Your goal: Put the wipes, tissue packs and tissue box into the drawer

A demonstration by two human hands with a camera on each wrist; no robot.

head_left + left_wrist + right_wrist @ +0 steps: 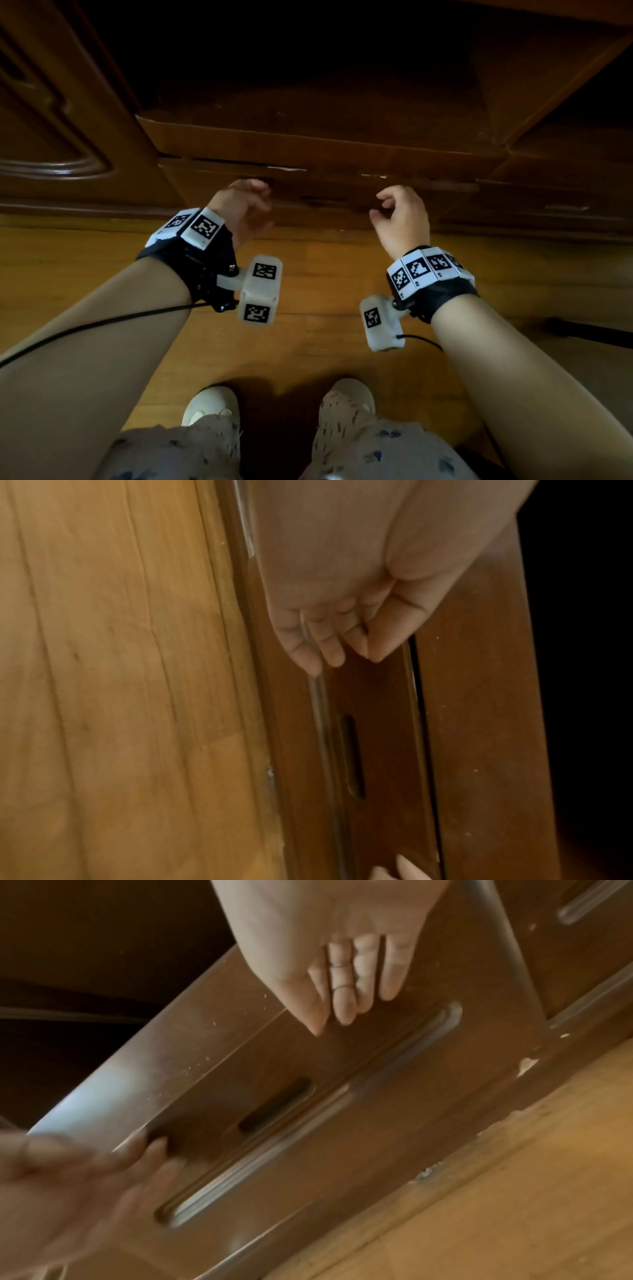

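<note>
The dark wooden drawer front (325, 195) sits low in the cabinet and looks pushed in, with a thin dark gap along its top edge. It has a dark handle slot (274, 1104) (351, 756) above a long groove. My left hand (246, 205) (335, 653) hovers at the drawer's left part, fingers loosely curled and holding nothing. My right hand (397, 212) (346, 1010) hovers at its right part, also holding nothing. Whether either hand touches the wood is unclear. No wipes, tissue packs or tissue box show in any view.
Above the drawer is a dark open shelf (308, 85). A carved cabinet door (51, 137) stands at the left and another drawer (565, 207) at the right. The wooden floor (325, 274) lies below, with my shoes (212, 404) and a black cable (589, 332).
</note>
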